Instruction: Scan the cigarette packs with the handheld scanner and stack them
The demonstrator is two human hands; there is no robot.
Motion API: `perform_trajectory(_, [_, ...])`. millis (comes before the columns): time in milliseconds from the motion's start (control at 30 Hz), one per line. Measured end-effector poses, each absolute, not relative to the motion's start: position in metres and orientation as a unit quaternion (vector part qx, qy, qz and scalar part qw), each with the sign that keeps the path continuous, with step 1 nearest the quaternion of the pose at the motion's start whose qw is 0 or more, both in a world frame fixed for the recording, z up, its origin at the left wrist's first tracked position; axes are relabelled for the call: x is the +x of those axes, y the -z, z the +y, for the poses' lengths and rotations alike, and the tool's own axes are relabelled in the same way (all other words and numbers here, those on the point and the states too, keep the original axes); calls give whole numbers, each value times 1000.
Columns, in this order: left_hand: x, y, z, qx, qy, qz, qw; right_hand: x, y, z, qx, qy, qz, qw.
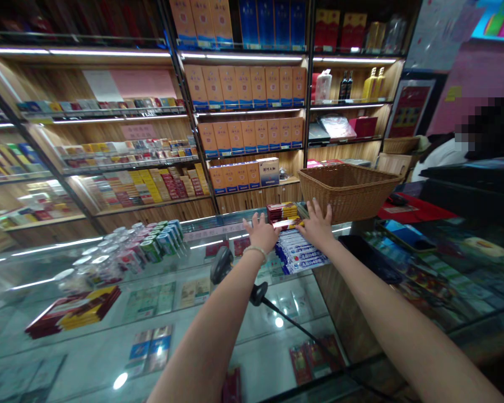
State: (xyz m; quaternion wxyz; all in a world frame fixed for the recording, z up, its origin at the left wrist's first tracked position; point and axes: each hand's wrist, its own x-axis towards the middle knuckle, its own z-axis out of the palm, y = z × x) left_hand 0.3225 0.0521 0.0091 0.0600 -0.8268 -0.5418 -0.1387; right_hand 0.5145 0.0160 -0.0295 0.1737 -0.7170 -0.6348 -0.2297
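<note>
My left hand (262,234), with a bracelet at its wrist, reaches over the glass counter (218,347) with fingers spread. Opposite it, my right hand (318,223) is spread too, beside the wicker basket (353,196). Between my thumbs lies a row of red-and-yellow wrapped packets (282,211), the thumbs at or near the ends of the front one. Whether they press on it I cannot tell. Just below the hands sit several blue-and-white wrapped bars (300,254) in a tight row. A black handheld barcode scanner (222,264) stands left of my left forearm.
Small jars and cans (126,249) fill the counter's left part, with red-and-yellow packets (75,310) in front. A scanner cable (294,322) runs under my arms. Shelves of orange boxes (243,87) stand behind. At right are a phone-like black object (369,257) and a person (439,154).
</note>
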Motion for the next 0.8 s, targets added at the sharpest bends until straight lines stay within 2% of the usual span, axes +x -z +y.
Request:
perform_trajectory(367, [320,-11,50,-824,142,-546,62,515,32,22,-753,164,-599,219])
perform_trajectory(600, [318,-15,48,-817,152,-551,77,512,30,20,-735,174,-597,271])
perform_trajectory(800, [312,-20,47,-805,195,-553,96,505,29,18,-703,216,-582,348])
